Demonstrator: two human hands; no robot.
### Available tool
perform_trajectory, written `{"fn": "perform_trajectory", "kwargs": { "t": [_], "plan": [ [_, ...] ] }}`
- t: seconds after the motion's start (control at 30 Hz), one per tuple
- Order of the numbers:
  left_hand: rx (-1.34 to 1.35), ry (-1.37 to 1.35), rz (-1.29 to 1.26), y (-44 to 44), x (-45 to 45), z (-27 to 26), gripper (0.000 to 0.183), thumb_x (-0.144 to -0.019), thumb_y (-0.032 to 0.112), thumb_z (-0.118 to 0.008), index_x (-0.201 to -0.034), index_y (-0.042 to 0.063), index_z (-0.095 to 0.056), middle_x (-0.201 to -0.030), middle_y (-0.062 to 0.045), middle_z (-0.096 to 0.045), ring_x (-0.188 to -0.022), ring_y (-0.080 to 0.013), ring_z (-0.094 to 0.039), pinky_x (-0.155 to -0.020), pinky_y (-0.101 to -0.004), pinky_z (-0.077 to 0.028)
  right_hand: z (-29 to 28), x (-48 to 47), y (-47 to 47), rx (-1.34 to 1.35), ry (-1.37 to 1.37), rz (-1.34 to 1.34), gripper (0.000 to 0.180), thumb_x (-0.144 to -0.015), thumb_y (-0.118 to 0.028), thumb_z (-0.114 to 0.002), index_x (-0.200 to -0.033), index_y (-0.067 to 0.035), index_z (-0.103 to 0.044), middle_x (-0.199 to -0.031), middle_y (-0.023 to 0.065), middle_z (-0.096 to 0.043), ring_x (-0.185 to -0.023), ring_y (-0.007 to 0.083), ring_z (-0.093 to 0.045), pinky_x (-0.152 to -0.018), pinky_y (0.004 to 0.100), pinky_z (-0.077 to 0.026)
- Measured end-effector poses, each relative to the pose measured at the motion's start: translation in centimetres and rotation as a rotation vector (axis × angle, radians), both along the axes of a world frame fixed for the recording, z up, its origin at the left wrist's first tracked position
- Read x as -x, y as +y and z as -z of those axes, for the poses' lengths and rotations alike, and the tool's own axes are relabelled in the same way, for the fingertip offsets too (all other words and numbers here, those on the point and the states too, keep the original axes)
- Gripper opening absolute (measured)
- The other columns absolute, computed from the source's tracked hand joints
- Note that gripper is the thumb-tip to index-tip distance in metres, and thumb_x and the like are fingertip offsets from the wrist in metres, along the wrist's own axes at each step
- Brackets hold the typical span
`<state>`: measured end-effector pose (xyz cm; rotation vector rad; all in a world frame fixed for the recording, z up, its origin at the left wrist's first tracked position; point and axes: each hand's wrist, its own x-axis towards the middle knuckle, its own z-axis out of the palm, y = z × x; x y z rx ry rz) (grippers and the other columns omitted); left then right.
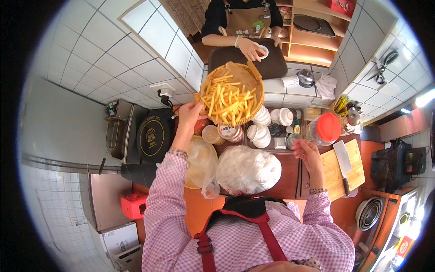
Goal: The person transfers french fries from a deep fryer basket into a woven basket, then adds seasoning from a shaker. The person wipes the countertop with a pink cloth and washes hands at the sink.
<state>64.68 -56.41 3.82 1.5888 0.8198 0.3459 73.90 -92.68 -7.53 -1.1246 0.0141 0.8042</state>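
My left hand (191, 114) grips the near-left handle of a round woven basket (260, 98). French fries (229, 98) fill the basket on a sheet of brown paper (226, 69). The basket is held out at the serving window, beside a dark tray (275, 66). My right hand (307, 151) is slightly blurred, with loosely curled fingers and nothing visible in them. It hovers by a small glass jar (293, 140); contact is unclear. Across the window, a person's hand (249, 48) reaches over a small white cup of red sauce (262, 52) on the tray.
A cleaver (342, 158) lies on a wooden cutting board (328, 170) at my right. Nearby stands a red-lidded jar (328, 127). White bowls (260, 136) are stacked behind a large plastic-wrapped bundle (249, 170). A call bell (306, 78) sits on the ledge; scissors (384, 66) hang right.
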Motion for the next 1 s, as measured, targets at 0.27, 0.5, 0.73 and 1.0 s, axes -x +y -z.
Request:
{"fn": "perform_trajectory", "kwargs": {
  "t": [0.27,0.5,0.73,1.0],
  "plan": [
    [-0.024,-0.001,-0.118,4.2,-7.2,5.3,0.029,-0.079,0.019,-0.059,-0.090,-0.008,-0.057,-0.080,-0.010,-0.058,-0.064,-0.0167,-0.058,-0.056,-0.0267,-0.054,0.7,1.7,-3.7,0.046,0.067,0.110,0.024,-0.090,-0.018,-0.046,-0.096,0.002,-0.057,-0.078,0.0086,-0.062,-0.061,0.0107,-0.058,-0.053,0.0199,-0.047],
    [-0.096,0.013,-0.169,5.3,-10.3,8.1,0.030,-0.077,0.018,-0.061,-0.087,-0.009,-0.054,-0.074,-0.010,-0.054,-0.059,-0.0173,-0.055,-0.053,-0.0301,-0.055,1.2,2.5,-5.1,0.069,0.099,0.161,0.024,-0.091,-0.019,-0.045,-0.096,0.001,-0.057,-0.077,0.0083,-0.062,-0.061,0.0107,-0.057,-0.053,0.0197,-0.047],
    [-0.098,0.021,-0.219,6.9,-12.6,10.0,0.031,-0.077,0.018,-0.060,-0.088,-0.011,-0.054,-0.084,-0.015,-0.058,-0.065,-0.0214,-0.058,-0.055,-0.0316,-0.055,1.7,2.9,-5.4,0.071,0.126,0.153,0.024,-0.091,-0.018,-0.044,-0.097,0.002,-0.057,-0.078,0.0080,-0.062,-0.062,0.0106,-0.057,-0.055,0.0206,-0.047],
    [-0.009,-0.028,-0.307,8.2,-15.2,12.1,0.035,-0.077,0.018,-0.064,-0.091,-0.012,-0.053,-0.089,-0.015,-0.057,-0.072,-0.0240,-0.059,-0.050,-0.0321,-0.056,1.9,4.0,-6.3,0.075,0.162,0.181,0.026,-0.091,-0.019,-0.044,-0.099,0.002,-0.056,-0.078,0.0075,-0.062,-0.063,0.0108,-0.057,-0.056,0.0207,-0.047]
  ]
}}
